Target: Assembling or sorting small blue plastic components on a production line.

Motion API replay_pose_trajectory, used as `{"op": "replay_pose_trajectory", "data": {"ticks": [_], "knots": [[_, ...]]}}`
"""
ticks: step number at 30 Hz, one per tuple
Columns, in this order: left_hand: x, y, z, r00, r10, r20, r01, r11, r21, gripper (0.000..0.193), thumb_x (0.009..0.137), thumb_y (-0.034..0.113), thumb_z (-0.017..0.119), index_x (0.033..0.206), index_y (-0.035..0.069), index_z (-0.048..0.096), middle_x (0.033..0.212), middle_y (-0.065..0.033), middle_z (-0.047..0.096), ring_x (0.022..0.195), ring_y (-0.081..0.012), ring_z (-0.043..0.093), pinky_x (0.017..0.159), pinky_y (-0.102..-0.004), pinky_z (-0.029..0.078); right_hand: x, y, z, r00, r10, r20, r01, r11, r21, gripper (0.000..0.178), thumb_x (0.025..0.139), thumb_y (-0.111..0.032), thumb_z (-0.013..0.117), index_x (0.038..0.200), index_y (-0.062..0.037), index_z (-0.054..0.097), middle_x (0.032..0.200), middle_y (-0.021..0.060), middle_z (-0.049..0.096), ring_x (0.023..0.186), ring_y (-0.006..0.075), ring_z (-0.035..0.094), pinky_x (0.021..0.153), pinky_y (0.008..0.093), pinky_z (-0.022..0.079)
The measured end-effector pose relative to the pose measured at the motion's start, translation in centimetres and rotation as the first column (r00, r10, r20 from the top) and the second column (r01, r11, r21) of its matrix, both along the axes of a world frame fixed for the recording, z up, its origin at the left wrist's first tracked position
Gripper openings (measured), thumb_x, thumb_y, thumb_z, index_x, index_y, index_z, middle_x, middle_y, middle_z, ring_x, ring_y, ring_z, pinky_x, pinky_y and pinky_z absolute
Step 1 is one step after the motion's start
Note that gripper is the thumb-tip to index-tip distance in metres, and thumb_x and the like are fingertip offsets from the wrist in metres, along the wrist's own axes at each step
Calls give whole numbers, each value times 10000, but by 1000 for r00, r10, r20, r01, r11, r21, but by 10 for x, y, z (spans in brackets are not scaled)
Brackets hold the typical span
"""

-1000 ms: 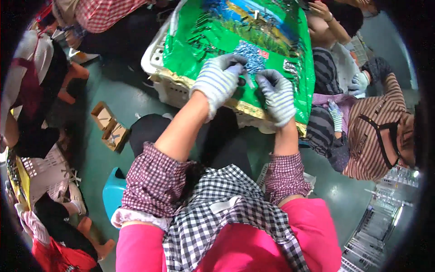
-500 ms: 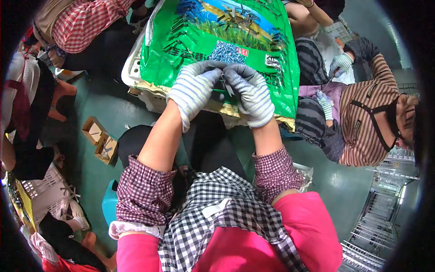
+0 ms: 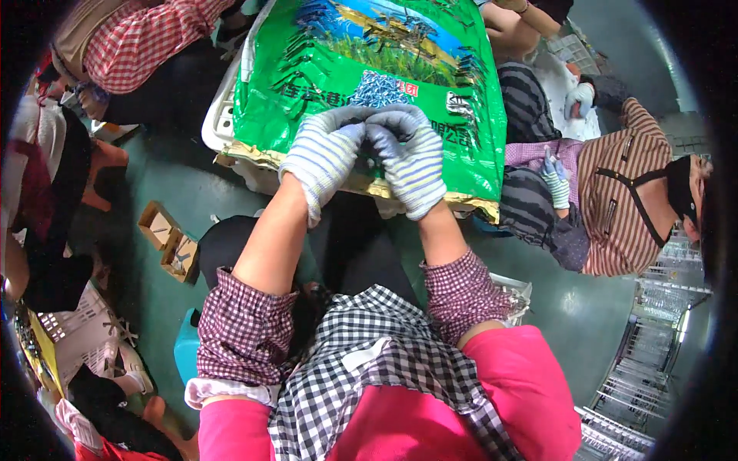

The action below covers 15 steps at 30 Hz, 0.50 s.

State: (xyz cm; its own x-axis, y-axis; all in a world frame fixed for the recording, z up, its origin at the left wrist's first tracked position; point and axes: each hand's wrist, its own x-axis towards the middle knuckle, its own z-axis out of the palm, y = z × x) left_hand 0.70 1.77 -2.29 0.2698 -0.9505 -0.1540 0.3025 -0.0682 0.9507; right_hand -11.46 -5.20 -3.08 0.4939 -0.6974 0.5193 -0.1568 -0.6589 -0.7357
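My left hand point(image 3: 324, 150) and my right hand point(image 3: 411, 157), both in striped work gloves with grey palms, meet fingertip to fingertip over the near edge of a green printed sack point(image 3: 307, 119). The fingers of both are closed in a pinch; whatever lies between them is hidden. Just beyond my fingertips is a pile of small shiny blue-silver pins or screws point(image 3: 377, 89). Dark thin metal pieces point(image 3: 304, 52) are scattered along the sack's left side, and more dark pieces point(image 3: 469, 73) lie at its right.
Under the sack stands a white plastic crate point(image 3: 223, 115). A small open cardboard box point(image 3: 178, 253) sits on the green floor to the left. At the right, a co-worker in a striped top point(image 3: 619, 184) sits close by. Wire racks point(image 3: 646, 361) stand at the lower right.
My right hand has shifted slightly left and curled in closer to my left hand. The slim metal piece that showed below my fingertips is now out of sight.
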Motion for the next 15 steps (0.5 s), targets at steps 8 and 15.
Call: {"op": "replay_pose_trajectory", "data": {"ticks": [8,15], "knots": [[-2,5,4,862,-100,-497,96,995,-33,298,848,80,534,1122,-33,562,930,-74,623,784,-139,606,705,-263,510,-10,2,1,987,-101,-122,54,940,-338,136,783,-158,658,856,-43,653,899,115,584,766,207,576,668,325,483],[-6,3,5,907,-21,-420,32,999,20,339,831,125,599,1133,-20,547,898,-55,621,742,-122,589,652,-233,491,-7,2,-8,991,-127,-38,129,991,41,86,735,-58,632,812,-28,607,805,134,592,742,276,588,686,342,475]]}}
